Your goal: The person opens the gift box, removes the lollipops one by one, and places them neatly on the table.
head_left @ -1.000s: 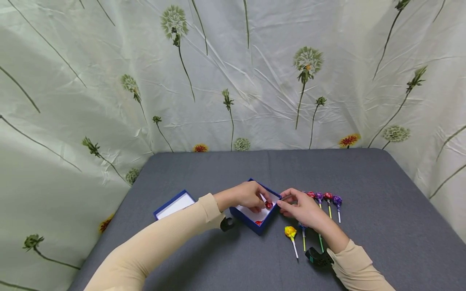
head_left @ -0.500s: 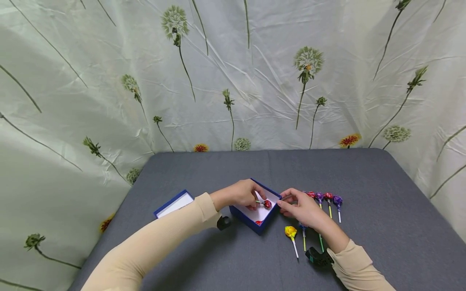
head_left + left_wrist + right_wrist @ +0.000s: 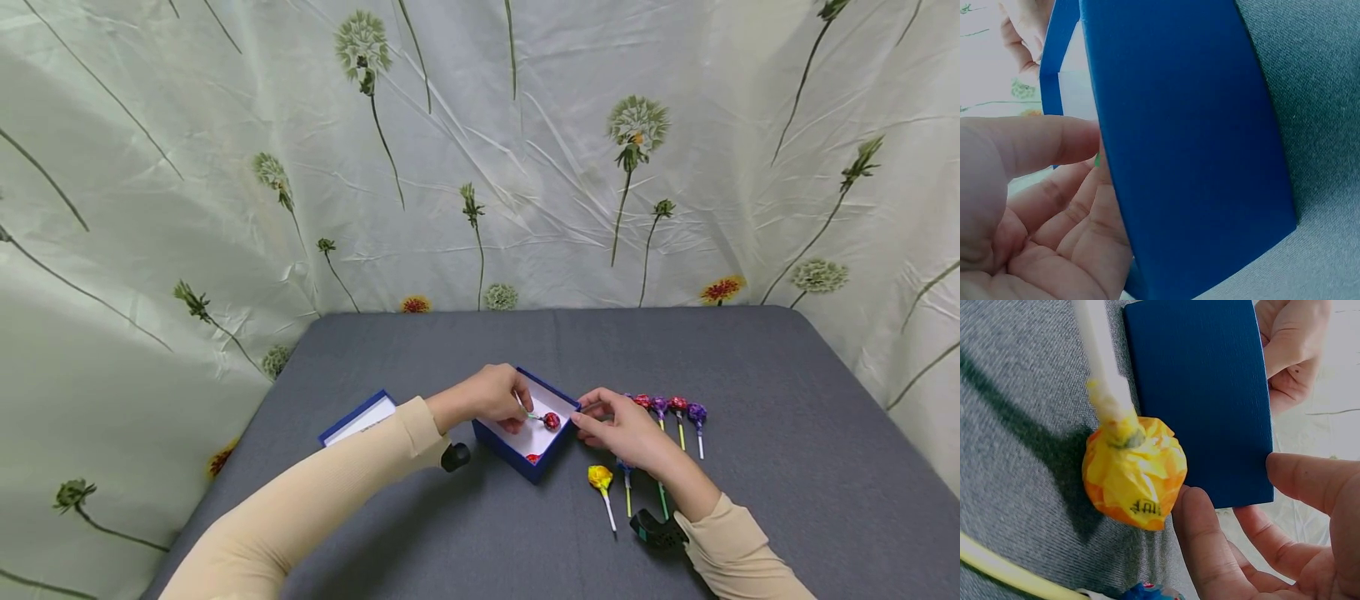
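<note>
The blue box point(image 3: 504, 451) with a white inside stands uncovered at mid-table. My left hand point(image 3: 497, 395) reaches into it and pinches the stick of a red lollipop point(image 3: 552, 422), whose wrapped head lies over the white floor. In the left wrist view a bit of green shows between thumb and fingers, and the box wall point(image 3: 1185, 137) hides the rest. A second red candy point(image 3: 533, 458) peeks out at the near corner inside. My right hand point(image 3: 626, 429) holds the box's right corner, with the thumb on its upper edge in the right wrist view.
A yellow lollipop point(image 3: 600, 477) lies right of the box, beside a blue one point(image 3: 626, 468). Farther right is a row of lollipops, including a purple one point(image 3: 697, 413). The box lid point(image 3: 358, 419), white side up, lies left, partly behind the left sleeve point(image 3: 360, 462).
My left hand has drawn back a little to the left, sliding its hold from the red lollipop's head along the stick. The head now shows fully. My right hand stays at the box corner.
</note>
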The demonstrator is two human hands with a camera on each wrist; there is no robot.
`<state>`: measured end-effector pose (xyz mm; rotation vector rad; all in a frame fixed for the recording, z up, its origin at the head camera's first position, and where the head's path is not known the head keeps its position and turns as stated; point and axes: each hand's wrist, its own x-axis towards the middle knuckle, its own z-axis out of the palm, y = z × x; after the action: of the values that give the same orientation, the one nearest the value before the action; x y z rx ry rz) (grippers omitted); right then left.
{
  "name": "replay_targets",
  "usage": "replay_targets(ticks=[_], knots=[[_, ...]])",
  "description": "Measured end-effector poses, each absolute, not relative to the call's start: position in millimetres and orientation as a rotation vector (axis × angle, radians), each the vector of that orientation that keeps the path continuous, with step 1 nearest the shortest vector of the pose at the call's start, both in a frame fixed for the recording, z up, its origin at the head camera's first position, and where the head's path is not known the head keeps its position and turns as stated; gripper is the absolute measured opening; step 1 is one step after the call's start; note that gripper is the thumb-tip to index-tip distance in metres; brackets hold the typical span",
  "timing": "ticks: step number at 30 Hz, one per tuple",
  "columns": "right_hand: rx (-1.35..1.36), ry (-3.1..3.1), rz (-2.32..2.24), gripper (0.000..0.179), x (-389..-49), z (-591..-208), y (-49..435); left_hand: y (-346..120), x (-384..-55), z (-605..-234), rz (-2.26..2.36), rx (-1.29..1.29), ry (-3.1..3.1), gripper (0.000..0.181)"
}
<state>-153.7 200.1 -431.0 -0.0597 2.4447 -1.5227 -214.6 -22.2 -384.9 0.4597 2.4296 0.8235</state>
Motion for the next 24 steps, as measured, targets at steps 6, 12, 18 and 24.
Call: replay_targets(ticks=[6, 12, 18, 24], knots=[[-0.061, 2.454, -1.523, 0.032, -152.9, -431.7, 200.4, -22.9, -211.9, -380.7, 0.765, 0.466, 2.469, 0.009], [-0.079, 2.461, -1.520, 0.032, -153.1, -432.9, 200.8, -25.8, -210.8, -377.6, 0.723, 0.460, 2.488, 0.012], [-0.084, 2.463, -1.524, 0.032, -153.2, -432.8, 201.4, -28.1, -210.4, -375.7, 0.692, 0.476, 2.488, 0.013], [-0.080, 2.457, -1.528, 0.032, -153.5, -433.2, 201.5, -27.8, -208.8, -373.6, 0.648, 0.495, 2.497, 0.013]])
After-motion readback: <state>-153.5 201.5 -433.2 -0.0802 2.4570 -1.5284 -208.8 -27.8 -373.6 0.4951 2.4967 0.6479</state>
